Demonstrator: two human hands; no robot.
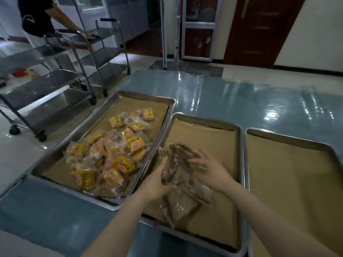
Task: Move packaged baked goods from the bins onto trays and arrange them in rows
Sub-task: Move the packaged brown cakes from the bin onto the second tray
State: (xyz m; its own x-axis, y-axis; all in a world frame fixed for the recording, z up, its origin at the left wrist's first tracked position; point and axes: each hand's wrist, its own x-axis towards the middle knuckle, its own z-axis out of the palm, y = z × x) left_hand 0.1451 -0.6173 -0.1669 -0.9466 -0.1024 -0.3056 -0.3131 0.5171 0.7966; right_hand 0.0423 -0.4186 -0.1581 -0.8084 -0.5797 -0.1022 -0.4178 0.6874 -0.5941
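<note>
Three metal trays lined with brown paper lie side by side on the table. The left tray [104, 108] holds a loose heap of yellow packaged cakes [109, 154]. In the middle tray [241, 154] lies a pile of clear-wrapped brown baked goods [181, 199], blurred. My left hand [157, 180] grips the left side of that pile, thumb curled over a packet. My right hand [209, 167] rests on the pile's right side with fingers spread flat. The right tray [289, 182] shows only paper.
The table [232, 101] has a glossy blue-grey cover. Two steel trolleys [61, 76] stand on the floor at the left, and a person [37, 17] in dark clothing leans on one. A dark red door [259, 28] and glass partition stand behind.
</note>
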